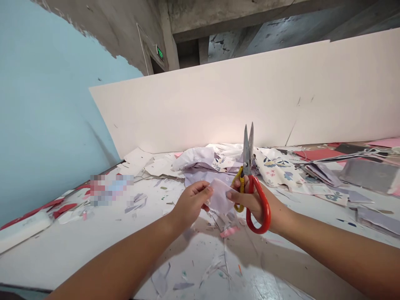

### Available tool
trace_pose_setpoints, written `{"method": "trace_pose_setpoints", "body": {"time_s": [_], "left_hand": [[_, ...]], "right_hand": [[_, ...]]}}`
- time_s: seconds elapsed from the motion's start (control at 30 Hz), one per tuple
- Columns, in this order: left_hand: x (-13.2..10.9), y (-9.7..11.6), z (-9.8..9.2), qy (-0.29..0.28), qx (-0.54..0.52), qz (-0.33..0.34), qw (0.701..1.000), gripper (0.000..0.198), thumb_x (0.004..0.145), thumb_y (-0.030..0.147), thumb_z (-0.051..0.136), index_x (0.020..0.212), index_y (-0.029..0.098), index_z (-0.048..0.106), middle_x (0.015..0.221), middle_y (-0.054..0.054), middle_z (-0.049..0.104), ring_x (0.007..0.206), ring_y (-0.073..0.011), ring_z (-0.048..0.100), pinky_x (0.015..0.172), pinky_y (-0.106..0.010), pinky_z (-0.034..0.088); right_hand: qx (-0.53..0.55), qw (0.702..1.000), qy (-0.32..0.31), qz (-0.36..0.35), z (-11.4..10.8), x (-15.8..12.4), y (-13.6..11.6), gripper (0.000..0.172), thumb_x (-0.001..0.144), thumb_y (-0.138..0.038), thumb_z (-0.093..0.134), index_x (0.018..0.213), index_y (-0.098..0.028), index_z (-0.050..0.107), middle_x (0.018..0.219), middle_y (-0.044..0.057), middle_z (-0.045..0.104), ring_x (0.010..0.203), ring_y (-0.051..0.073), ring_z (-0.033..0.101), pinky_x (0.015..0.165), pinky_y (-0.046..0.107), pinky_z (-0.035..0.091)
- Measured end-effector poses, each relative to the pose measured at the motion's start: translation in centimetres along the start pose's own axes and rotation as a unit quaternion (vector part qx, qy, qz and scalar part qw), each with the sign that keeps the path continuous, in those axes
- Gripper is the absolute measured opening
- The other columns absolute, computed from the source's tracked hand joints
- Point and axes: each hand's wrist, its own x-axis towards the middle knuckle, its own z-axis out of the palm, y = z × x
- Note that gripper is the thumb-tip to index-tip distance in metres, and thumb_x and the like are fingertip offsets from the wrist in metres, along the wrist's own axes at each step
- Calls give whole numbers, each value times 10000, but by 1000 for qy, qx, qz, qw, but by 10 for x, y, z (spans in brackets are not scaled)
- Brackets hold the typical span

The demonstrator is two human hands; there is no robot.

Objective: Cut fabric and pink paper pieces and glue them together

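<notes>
- Pinching a small scrap of thin white paper (219, 196), the left hand (190, 204) holds it with the thumb and fingers pressed together on one edge.
- The right hand (254, 204) is closed around a pair of scissors (248, 156), and its thumb tip touches the other edge of the scrap.
- The scissors have two thin, pointy steel blades that stick up and are almost shut.
- One scissor handle (259, 212) is a big, smooth red loop, and the other (239, 187) is yellow and bumpy.
- The scrap is up in the air between the hands, over a white table (93, 250).
- Tiny bits of paper and a pink strip (229, 231) lie on the table under the hands.
- Soft, crumpled sheets with flower prints (275, 166) are in a heap behind the hands, but they could be cloth or paper.
- Red sheets (315, 155) lie flat further right.
- A big, flat white board (218, 108) stands along the back of the table, beside a pale blue wall (46, 104).
</notes>
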Motion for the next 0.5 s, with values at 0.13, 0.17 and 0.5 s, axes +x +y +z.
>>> {"method": "trace_pose_setpoints", "body": {"time_s": [0.13,0.17,0.5], "left_hand": [[-1,0,1,-40,-25,15,999,217,726,370,556,784,160,556,648,15,514,550,-73,458,519,-199,387],[-1,1,1,-38,-20,21,999,211,727,368,556,762,160,550,614,23,504,529,-71,453,510,-198,380],[1,-2,2,45,-11,38,998,255,707,370,577,610,160,469,520,56,412,477,-56,389,467,-186,322]], "right_hand": [[-54,998,-36,6,2,-5,-9,140,659,-212,568,634,-194,432,552,-58,409,490,97,395,490,246,345],[-58,997,-39,9,2,-6,-11,134,659,-209,561,629,-195,432,548,-60,410,487,96,394,487,244,345],[-52,998,26,-6,1,-2,-4,174,675,-276,590,679,-197,435,577,-56,440,516,100,416,504,248,339]]}}
